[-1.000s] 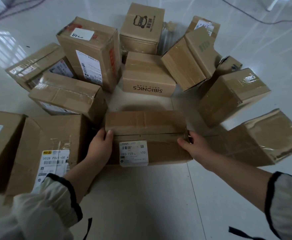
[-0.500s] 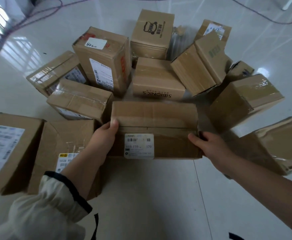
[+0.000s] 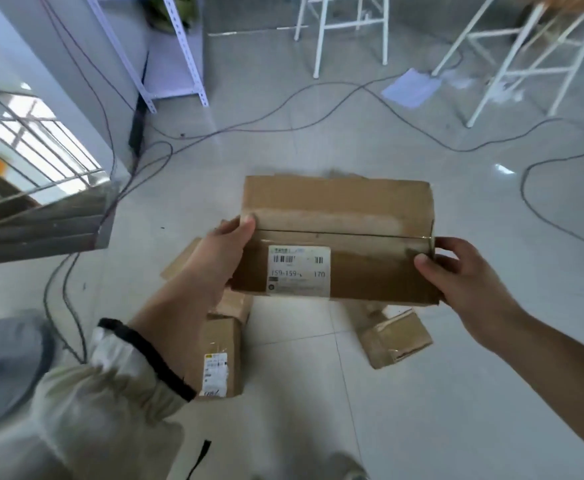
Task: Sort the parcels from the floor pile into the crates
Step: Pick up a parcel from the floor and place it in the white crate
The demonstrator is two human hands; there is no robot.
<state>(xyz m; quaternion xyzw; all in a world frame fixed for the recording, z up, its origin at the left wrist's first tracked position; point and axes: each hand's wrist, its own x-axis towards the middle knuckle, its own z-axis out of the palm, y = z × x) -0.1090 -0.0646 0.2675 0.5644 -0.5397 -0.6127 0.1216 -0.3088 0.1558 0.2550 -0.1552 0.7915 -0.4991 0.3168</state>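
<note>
One parcel (image 3: 339, 233) rides above the floor (image 3: 318, 143), fingers of left hand (image 3: 214, 268) and right hand (image 3: 467, 282) gripping its ends; a labelled box (image 3: 219, 358) and taped box (image 3: 396, 337) wait below; no crate visible, so plenty looks left.

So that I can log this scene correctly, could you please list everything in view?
held box: one, brown with white label, in the air, held at both ends
floor boxes: at least three, brown, on the tiles under it, partly hidden
cables: several, dark, trailing over the floor
paper sheet: one, white, on the floor, far right
shelf rack: one, pale, far left
frame legs: several, white, far side
mirror panel: one, reflective, left edge
floor: one, pale glossy tiles, everywhere below
sleeve: one, cream with black cuff, left forearm
left grip: one, bare, on the box's left end
right grip: one, bare, on the box's right end
</note>
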